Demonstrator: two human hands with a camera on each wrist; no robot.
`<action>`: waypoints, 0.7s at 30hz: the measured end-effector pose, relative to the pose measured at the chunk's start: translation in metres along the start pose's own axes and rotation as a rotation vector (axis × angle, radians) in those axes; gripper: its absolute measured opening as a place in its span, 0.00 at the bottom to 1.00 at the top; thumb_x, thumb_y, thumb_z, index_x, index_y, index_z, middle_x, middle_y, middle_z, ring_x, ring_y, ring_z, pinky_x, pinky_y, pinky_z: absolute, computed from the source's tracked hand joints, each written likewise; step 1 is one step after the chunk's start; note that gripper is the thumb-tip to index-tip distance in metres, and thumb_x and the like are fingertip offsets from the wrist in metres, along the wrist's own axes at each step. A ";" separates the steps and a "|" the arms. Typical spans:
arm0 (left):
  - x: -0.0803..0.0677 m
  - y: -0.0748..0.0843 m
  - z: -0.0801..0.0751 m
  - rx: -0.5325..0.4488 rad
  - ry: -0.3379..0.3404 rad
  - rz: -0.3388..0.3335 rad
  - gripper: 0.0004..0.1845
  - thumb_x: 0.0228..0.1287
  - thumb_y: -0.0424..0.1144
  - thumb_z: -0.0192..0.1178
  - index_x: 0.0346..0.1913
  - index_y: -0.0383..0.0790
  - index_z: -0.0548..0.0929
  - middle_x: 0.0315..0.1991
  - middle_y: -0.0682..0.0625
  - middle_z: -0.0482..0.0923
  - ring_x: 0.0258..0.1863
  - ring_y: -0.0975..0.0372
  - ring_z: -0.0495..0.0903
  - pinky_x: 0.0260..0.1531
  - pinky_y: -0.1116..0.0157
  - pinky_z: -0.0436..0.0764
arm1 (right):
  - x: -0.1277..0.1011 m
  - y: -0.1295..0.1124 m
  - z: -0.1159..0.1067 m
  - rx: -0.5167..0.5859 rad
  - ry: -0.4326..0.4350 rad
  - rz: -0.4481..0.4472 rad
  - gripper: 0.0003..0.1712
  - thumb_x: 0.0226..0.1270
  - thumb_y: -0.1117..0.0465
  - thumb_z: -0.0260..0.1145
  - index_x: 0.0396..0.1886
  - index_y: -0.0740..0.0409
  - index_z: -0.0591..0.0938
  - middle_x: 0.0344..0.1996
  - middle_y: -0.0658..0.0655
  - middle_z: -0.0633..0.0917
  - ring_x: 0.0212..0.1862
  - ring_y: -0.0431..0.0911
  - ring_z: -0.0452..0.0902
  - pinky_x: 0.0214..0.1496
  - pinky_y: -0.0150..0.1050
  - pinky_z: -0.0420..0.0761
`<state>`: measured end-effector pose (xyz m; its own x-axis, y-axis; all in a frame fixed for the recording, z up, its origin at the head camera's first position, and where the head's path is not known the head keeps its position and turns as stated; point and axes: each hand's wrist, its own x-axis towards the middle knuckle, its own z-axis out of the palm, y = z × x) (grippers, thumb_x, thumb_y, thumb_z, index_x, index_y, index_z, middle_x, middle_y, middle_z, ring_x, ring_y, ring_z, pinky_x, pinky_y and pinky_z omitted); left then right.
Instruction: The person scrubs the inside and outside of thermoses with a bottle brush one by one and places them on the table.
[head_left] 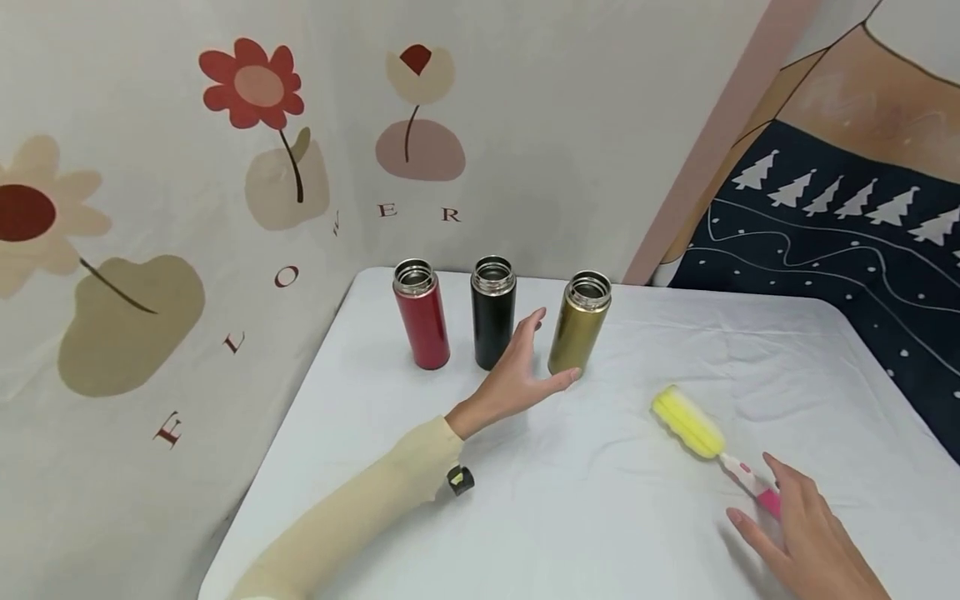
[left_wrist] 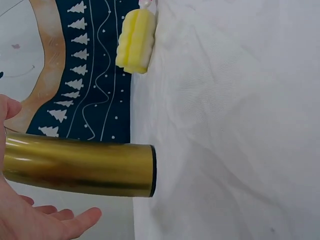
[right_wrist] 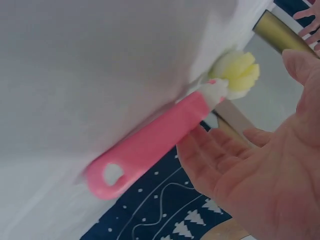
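Note:
A gold bottle (head_left: 577,329) without a lid stands upright at the back of the table. My left hand (head_left: 517,371) is spread beside it, thumb and fingers apart; in the left wrist view the gold bottle (left_wrist: 80,165) lies between thumb and fingers with no grip on it. A sponge bottle brush with a yellow head (head_left: 688,422) and pink-and-white handle (head_left: 742,475) lies on the right. My right hand (head_left: 813,533) hovers over the handle's end, fingers apart. In the right wrist view the fingers are close to the pink handle (right_wrist: 150,142); whether they touch it I cannot tell.
A black bottle (head_left: 493,321) and a red bottle (head_left: 423,325), both lidless, stand to the left of the gold one. A small black object (head_left: 461,479) sits by the left sleeve. White cloth covers the table (head_left: 600,517); printed fabric (head_left: 540,108) hangs behind.

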<state>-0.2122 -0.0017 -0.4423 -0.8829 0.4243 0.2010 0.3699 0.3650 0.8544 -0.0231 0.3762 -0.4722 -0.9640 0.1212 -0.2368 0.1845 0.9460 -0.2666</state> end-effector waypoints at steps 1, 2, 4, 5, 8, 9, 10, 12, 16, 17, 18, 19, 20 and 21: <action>0.003 -0.001 0.002 -0.002 0.007 -0.005 0.57 0.68 0.58 0.72 0.89 0.45 0.49 0.86 0.47 0.54 0.83 0.56 0.57 0.76 0.44 0.68 | 0.000 0.003 0.002 -0.002 -0.008 0.009 0.70 0.70 0.24 0.67 0.80 0.78 0.50 0.64 0.86 0.59 0.56 0.77 0.69 0.56 0.80 0.75; 0.006 0.000 0.005 -0.002 0.015 -0.013 0.57 0.68 0.59 0.72 0.89 0.46 0.49 0.86 0.47 0.54 0.83 0.56 0.57 0.76 0.44 0.67 | 0.000 0.006 0.004 -0.004 -0.016 0.015 0.71 0.69 0.23 0.67 0.80 0.77 0.51 0.64 0.85 0.59 0.56 0.77 0.70 0.56 0.80 0.75; 0.011 0.000 0.009 -0.005 0.028 -0.021 0.57 0.68 0.59 0.72 0.89 0.46 0.49 0.85 0.46 0.55 0.83 0.55 0.57 0.76 0.44 0.68 | 0.001 0.011 0.008 -0.008 -0.023 0.021 0.72 0.67 0.22 0.68 0.80 0.76 0.52 0.63 0.84 0.60 0.54 0.74 0.71 0.55 0.79 0.78; 0.013 0.000 0.010 -0.012 0.035 -0.025 0.57 0.68 0.60 0.72 0.89 0.47 0.49 0.85 0.46 0.55 0.83 0.55 0.57 0.76 0.44 0.68 | 0.001 0.013 0.010 -0.010 -0.019 0.020 0.71 0.67 0.22 0.69 0.80 0.76 0.53 0.62 0.84 0.61 0.53 0.73 0.71 0.54 0.78 0.79; 0.020 0.000 0.015 -0.038 0.048 -0.054 0.58 0.66 0.61 0.71 0.89 0.47 0.49 0.86 0.47 0.54 0.83 0.55 0.58 0.76 0.44 0.68 | 0.001 0.018 0.014 -0.014 -0.022 0.028 0.69 0.66 0.24 0.71 0.78 0.77 0.56 0.58 0.83 0.64 0.50 0.68 0.72 0.52 0.74 0.82; 0.023 -0.001 0.017 -0.048 0.050 -0.059 0.58 0.66 0.61 0.71 0.89 0.46 0.49 0.86 0.47 0.54 0.83 0.55 0.58 0.77 0.45 0.67 | 0.000 0.020 0.015 -0.015 -0.024 0.035 0.69 0.67 0.25 0.71 0.77 0.78 0.56 0.57 0.82 0.65 0.49 0.66 0.72 0.52 0.73 0.83; 0.025 -0.002 0.019 -0.054 0.053 -0.069 0.59 0.66 0.61 0.72 0.89 0.45 0.49 0.86 0.47 0.54 0.83 0.55 0.58 0.77 0.46 0.66 | -0.001 0.021 0.016 -0.014 -0.032 0.046 0.68 0.67 0.26 0.72 0.77 0.78 0.57 0.56 0.82 0.65 0.48 0.65 0.72 0.52 0.72 0.83; 0.031 -0.005 0.023 -0.058 0.055 -0.075 0.59 0.66 0.60 0.73 0.89 0.42 0.50 0.86 0.45 0.54 0.84 0.55 0.58 0.78 0.48 0.65 | -0.001 0.025 0.017 -0.010 -0.063 0.078 0.66 0.69 0.28 0.72 0.77 0.79 0.57 0.54 0.80 0.67 0.46 0.62 0.73 0.51 0.68 0.85; 0.042 -0.014 0.030 -0.057 0.052 -0.076 0.58 0.66 0.57 0.75 0.87 0.38 0.52 0.85 0.43 0.57 0.83 0.55 0.60 0.79 0.53 0.64 | -0.002 0.035 0.017 -0.014 -0.129 0.124 0.60 0.71 0.37 0.75 0.76 0.79 0.57 0.51 0.74 0.71 0.45 0.58 0.73 0.52 0.65 0.86; 0.044 -0.017 0.031 -0.068 0.051 -0.078 0.57 0.66 0.55 0.75 0.87 0.38 0.52 0.84 0.43 0.58 0.82 0.55 0.61 0.78 0.54 0.65 | -0.002 0.038 0.017 -0.017 -0.146 0.123 0.58 0.72 0.40 0.75 0.76 0.79 0.58 0.50 0.72 0.72 0.45 0.57 0.74 0.53 0.65 0.85; 0.046 -0.019 0.033 -0.078 0.051 -0.080 0.57 0.66 0.54 0.76 0.87 0.38 0.53 0.84 0.43 0.59 0.82 0.55 0.62 0.78 0.55 0.66 | -0.002 0.040 0.017 -0.021 -0.162 0.118 0.55 0.72 0.43 0.76 0.74 0.80 0.59 0.50 0.71 0.73 0.45 0.57 0.74 0.55 0.66 0.85; 0.048 -0.021 0.034 -0.090 0.051 -0.080 0.56 0.66 0.52 0.77 0.86 0.38 0.54 0.83 0.43 0.60 0.81 0.55 0.64 0.77 0.56 0.67 | -0.002 0.043 0.016 -0.024 -0.172 0.109 0.53 0.72 0.46 0.76 0.73 0.81 0.60 0.50 0.70 0.75 0.45 0.56 0.74 0.55 0.66 0.84; 0.049 -0.023 0.035 -0.103 0.051 -0.081 0.55 0.66 0.51 0.77 0.86 0.38 0.55 0.82 0.43 0.61 0.80 0.55 0.65 0.76 0.56 0.68 | -0.003 0.046 0.016 -0.028 -0.182 0.097 0.50 0.73 0.49 0.76 0.71 0.82 0.62 0.49 0.69 0.76 0.44 0.55 0.75 0.56 0.65 0.84; 0.051 -0.024 0.036 -0.118 0.052 -0.080 0.54 0.66 0.50 0.77 0.85 0.38 0.56 0.82 0.43 0.63 0.79 0.55 0.66 0.76 0.57 0.69 | -0.003 0.048 0.015 -0.031 -0.190 0.084 0.46 0.73 0.51 0.76 0.68 0.82 0.64 0.48 0.68 0.77 0.44 0.55 0.75 0.55 0.65 0.84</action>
<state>-0.2555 0.0407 -0.4697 -0.9230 0.3534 0.1523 0.2642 0.2942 0.9185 -0.0086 0.4170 -0.4987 -0.8914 0.1436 -0.4298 0.2534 0.9442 -0.2102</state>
